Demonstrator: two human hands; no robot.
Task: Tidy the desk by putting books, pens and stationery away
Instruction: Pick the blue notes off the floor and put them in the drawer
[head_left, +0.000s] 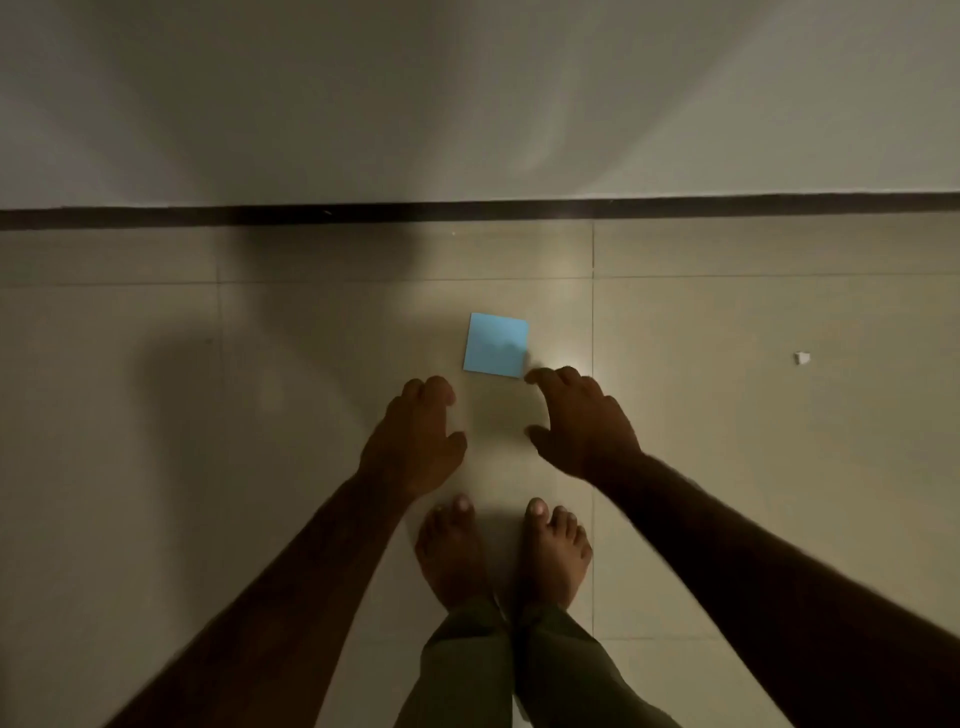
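A light blue square sticky note pad (496, 344) lies flat on the tiled floor (727, 441), a short way out from the wall. My right hand (584, 421) hovers just below and right of it, fingers loosely curled and empty, fingertips close to the pad's lower right corner. My left hand (418, 436) hangs below and left of the pad, fingers loosely curled, holding nothing. Neither hand touches the pad.
A white wall (467, 104) with a dark skirting strip (467, 212) runs across the top. A small white scrap (801, 357) lies on the floor to the right. My bare feet (501, 551) stand just below the hands. The light is dim.
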